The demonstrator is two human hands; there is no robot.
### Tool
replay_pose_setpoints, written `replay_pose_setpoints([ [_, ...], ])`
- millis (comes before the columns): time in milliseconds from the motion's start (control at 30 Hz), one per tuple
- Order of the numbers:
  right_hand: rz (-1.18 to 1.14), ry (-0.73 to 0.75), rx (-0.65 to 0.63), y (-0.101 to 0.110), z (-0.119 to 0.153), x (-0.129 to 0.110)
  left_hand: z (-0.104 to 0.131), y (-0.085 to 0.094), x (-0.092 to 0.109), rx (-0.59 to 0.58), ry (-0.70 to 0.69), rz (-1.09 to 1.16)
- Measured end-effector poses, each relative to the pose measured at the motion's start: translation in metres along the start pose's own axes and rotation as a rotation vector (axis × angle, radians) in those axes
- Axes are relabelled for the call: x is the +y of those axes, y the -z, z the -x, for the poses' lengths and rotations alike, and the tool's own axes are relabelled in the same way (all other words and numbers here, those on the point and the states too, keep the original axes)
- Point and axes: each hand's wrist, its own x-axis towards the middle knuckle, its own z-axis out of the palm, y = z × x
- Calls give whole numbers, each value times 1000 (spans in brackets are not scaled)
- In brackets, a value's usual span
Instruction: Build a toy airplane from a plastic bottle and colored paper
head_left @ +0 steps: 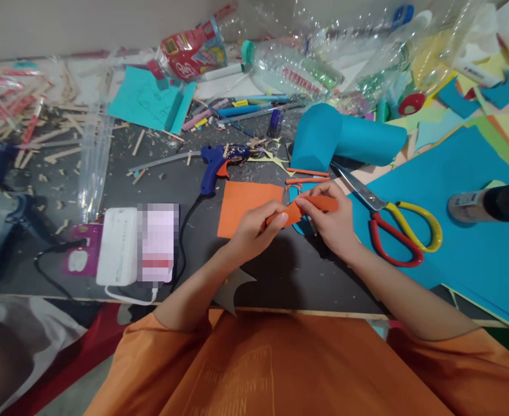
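The blue glue gun [213,164] lay left of a flat, apparently unshaped orange sheet [249,202]. The left hand [254,231] pinched one end of a folded orange piece [294,214] between thumb and fingers, above the dark table [280,277]; the right hand [336,225] pinched its middle. That piece looked only partly shaped. Just beyond, 2 narrow orange strips [308,172] seemed already formed, near a curved blue paper form [317,136]. Open scissors [378,203] lay further right.

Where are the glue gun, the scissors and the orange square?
Glue gun [210,169]: head view, blue body.
Scissors [393,248]: head view, red handle.
Orange square [242,202]: head view, bare upper part.
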Motion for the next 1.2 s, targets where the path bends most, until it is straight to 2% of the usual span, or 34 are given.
replay_pose_setpoints([
  [67, -42, -74, 14, 1, 2, -1, -2, 0, 0, 92, -17, -74],
  [167, -181, -207, -35, 0, 6, 1, -6, 0, -1, 198, -22, -120],
  [300, -395, -319, -74, -2, 9, 1, -9, 1, -5, 256, -65, -143],
  [400, -451, -344, -81, -3, 7, -2, -8, 1, -7, 266, -97, -158],
  [600, -477, -321, -167, 3, 2, -7, -7, 3, -3, 172, -135, -237],
  [733, -464, -293, -233, 5, 1, -2, -7, 1, -3, 136, -95, -172],
  [900, -398, -260, -252, 3, 1, -1, -9, -5, -5, 260, -57, -44],
  [1000, -305, -247, -264, 0, 1, -7, -8, -10, -5, 270, -70, 15],
  [1200, -170, -238, -201, 1, 3, -9, -5, -16, -5, 212, 152, 102],
])
